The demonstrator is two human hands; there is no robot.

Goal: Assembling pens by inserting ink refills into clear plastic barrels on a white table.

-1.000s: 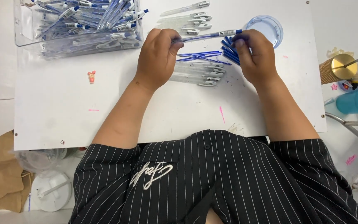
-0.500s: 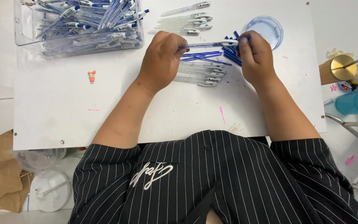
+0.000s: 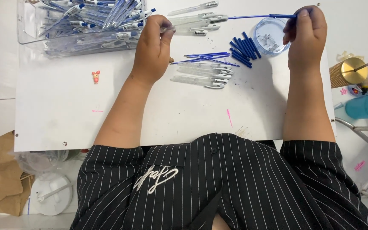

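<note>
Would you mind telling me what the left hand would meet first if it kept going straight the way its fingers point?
Most likely the clear pens lying just past the left hand, whose fingertips already pinch a clear barrel beside them. Height above the table is hard to judge, so it might pass over them.

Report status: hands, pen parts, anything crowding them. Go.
Left hand grips clear pen barrel. Right hand pinches blue refill, drawn out to the right. Loose blue caps and round dish underneath.
</note>
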